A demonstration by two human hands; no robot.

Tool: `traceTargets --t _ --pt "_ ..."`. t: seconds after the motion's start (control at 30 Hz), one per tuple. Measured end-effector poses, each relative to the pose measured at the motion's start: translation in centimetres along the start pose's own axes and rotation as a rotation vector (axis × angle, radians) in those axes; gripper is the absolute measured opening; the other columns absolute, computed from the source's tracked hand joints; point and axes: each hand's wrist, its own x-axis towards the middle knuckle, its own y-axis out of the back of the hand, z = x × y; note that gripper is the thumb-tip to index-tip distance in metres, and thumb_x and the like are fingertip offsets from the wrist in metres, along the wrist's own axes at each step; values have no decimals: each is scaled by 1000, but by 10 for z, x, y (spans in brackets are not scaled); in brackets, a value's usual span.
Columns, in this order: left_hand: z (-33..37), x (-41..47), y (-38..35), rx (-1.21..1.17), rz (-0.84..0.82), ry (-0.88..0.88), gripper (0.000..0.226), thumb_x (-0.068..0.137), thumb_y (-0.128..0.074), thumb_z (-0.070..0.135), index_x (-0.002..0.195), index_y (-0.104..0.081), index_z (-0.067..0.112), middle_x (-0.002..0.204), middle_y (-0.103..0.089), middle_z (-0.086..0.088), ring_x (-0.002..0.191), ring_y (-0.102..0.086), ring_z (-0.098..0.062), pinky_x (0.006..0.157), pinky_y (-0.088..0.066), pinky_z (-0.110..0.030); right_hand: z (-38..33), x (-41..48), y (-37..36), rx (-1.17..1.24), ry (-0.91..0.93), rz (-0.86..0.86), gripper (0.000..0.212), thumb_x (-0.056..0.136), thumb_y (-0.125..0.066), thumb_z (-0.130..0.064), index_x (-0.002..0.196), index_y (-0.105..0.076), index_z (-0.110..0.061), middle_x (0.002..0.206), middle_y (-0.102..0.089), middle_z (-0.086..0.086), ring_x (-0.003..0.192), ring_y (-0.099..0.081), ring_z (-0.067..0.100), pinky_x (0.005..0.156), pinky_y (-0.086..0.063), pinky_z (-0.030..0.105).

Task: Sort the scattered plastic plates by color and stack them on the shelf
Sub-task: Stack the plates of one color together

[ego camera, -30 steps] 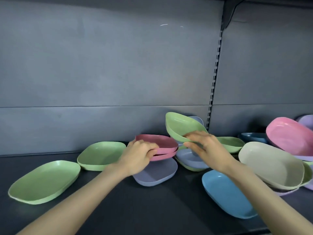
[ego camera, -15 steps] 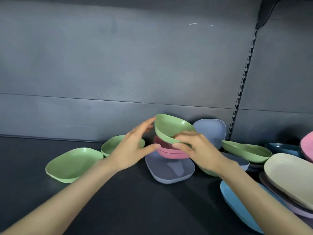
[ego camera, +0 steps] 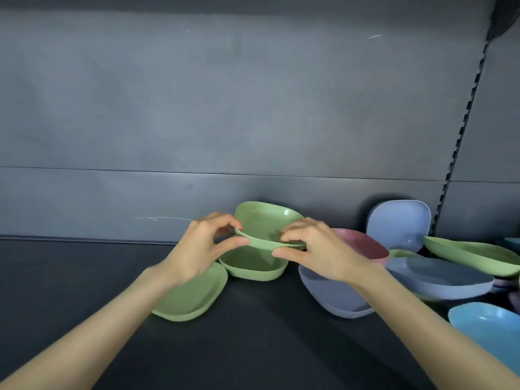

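Dark shelf [ego camera: 253,347] and grey back panel [ego camera: 225,108] fill the frame. At the right edge a blue plate [ego camera: 489,327] and a tilted green plate [ego camera: 472,254] are cut off, and what lies beneath them is too dark to make out. The right hand [ego camera: 318,254] and its forearm cover part of a pink plate [ego camera: 365,243] and a lilac plate [ego camera: 332,302]. A leaning plate [ego camera: 399,223], also lilac, stands against the panel. The left forearm hides part of a flat green plate [ego camera: 194,299]. At centre both hands pinch the held plate [ego camera: 267,223], green and tilted, by its near rim. The left hand [ego camera: 202,249] is at its left end and the right at its right end, just above a green dish [ego camera: 253,266] on the shelf.
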Motion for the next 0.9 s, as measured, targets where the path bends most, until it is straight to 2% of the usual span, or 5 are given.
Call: traceTargets --t 0.17,0.33,0.5,0.7,0.9 --pt "-42 1 19 -111 -92 58 18 69 -70 36 81 -62 25 86 -69 5 81 -66 2 77 -49 -10 -13 14 -30 30 -165 -108 47 90 -54 -46 82 -63 0 101 -63 19 109 -52 31 90 -41 41" --pt "-71 4 11 -142 -232 77 11 77 -74 22 80 -64 22 84 -71 -1 81 -69 -8 80 -52 -21 -19 13 -48 29 -290 -175 36 92 -54 -41 84 -64 -7 99 -62 11 107 -54 29 91 -44 45" --pt "-90 10 6 22 -328 15 23 78 -70 42 88 -69 22 85 -69 4 83 -66 -15 81 -51 -37 -22 11 -55 -26 -286 -225 27 94 -54 -31 68 -50 -25 77 -41 -19 95 -39 4 89 -44 41" --pt "-94 12 8 33 -366 -16 34 81 -64 46 99 -69 18 99 -67 5 92 -64 -12 87 -50 -37 -30 7 -55 -35 -330 -292 36 97 -48 -35 71 -54 -10 73 -49 -5 94 -48 16 88 -43 42" --pt "-94 10 4 113 -441 -43 38 85 -59 46 109 -65 17 120 -63 5 116 -55 -13 98 -43 -33 -32 6 -53 -30 -373 -334 35 96 -44 -41 85 -64 -14 83 -62 0 93 -54 18 87 -46 43"
